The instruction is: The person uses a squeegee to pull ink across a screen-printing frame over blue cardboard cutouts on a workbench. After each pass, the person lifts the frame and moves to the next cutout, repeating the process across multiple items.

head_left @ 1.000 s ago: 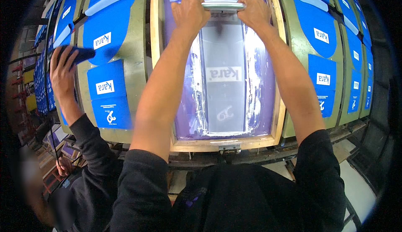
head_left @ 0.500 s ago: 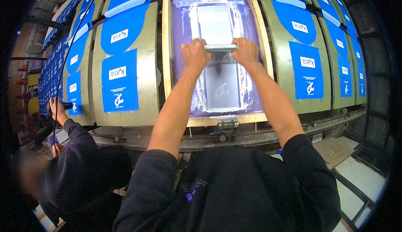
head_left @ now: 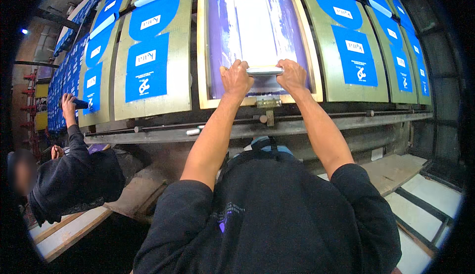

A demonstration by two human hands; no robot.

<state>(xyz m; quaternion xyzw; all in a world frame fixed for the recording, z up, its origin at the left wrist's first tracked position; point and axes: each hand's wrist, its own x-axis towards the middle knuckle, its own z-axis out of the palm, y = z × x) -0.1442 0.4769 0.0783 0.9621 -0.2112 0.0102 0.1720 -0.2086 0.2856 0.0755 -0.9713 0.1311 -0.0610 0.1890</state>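
Observation:
Both my hands grip a metal-barred squeegee point(head_left: 265, 70) inside a screen-printing frame, near its close end. My left hand point(head_left: 236, 80) is closed round the bar's left end, and my right hand point(head_left: 294, 78) is closed round its right end. The wooden frame point(head_left: 202, 41) holds a purple mesh point(head_left: 220, 31) with a long pale window point(head_left: 252, 24) in its middle. White ink point(head_left: 228, 36) is smeared along the window's sides. The squeegee's lower edge is hidden under the bar and my fingers.
Printed blue fabric pieces point(head_left: 147, 51) lie on boards point(head_left: 173, 86) to either side. A metal rail point(head_left: 316, 125) runs along the near edge, with a clamp-like bracket point(head_left: 267, 103) at the frame. At left a co-worker point(head_left: 81, 175) holds a dark tool point(head_left: 80, 103) over a printed piece.
My hands have drawn the squeegee toward me, from mid-screen to the frame's near end. The long window now looks brighter. The co-worker's hand has moved slightly up in view.

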